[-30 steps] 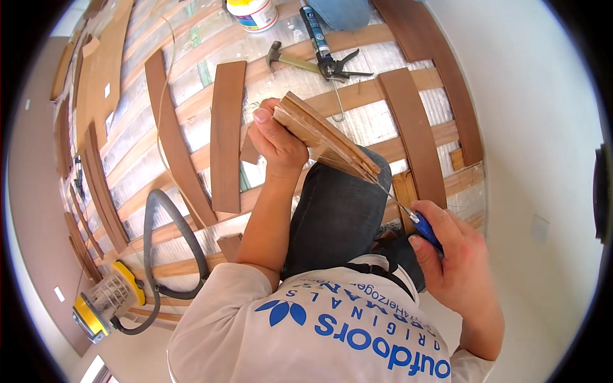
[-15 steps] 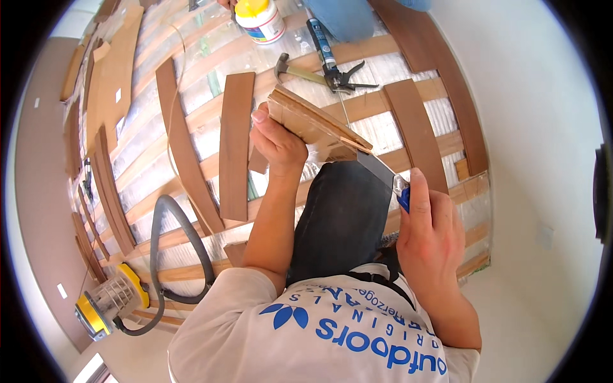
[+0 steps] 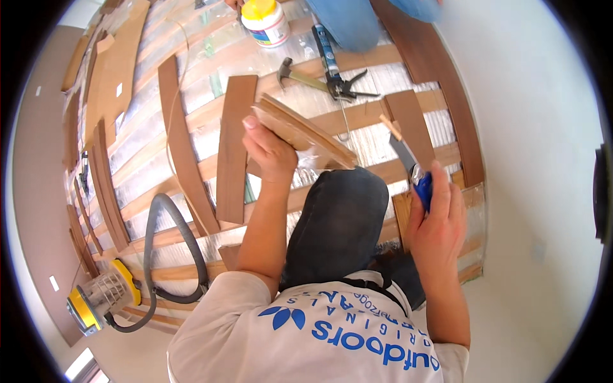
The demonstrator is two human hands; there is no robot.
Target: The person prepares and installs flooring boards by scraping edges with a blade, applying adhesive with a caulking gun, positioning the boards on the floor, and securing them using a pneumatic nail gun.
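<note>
My left hand [image 3: 273,152] is closed round one end of a short wooden floorboard [image 3: 306,131], tilted above my left knee with its grooved edge up. In my right hand [image 3: 439,220] is a blue-handled utility knife [image 3: 421,184], its wide blade pointing up and away. A thin wood sliver [image 3: 391,126] is at the blade's tip, apart from the board. Whether it clings to the blade or is in the air, I cannot tell. Beyond the board, a hammer [image 3: 303,78] and a caulking gun [image 3: 329,60] lie on the floor.
Brown planks [image 3: 237,147] lie loose across wooden battens [image 3: 357,115] with silvery sheeting between. A white tub with a yellow lid [image 3: 265,29] stands ahead, near another person's jeans [image 3: 348,22]. A yellow vacuum [image 3: 105,297] with a grey hose [image 3: 153,242] sits left. A white wall [image 3: 517,121] bounds the right.
The knife has come off the board's end and moved right and nearer to me, with a sliver now separate from the board. My left hand has shifted slightly left with the board.
</note>
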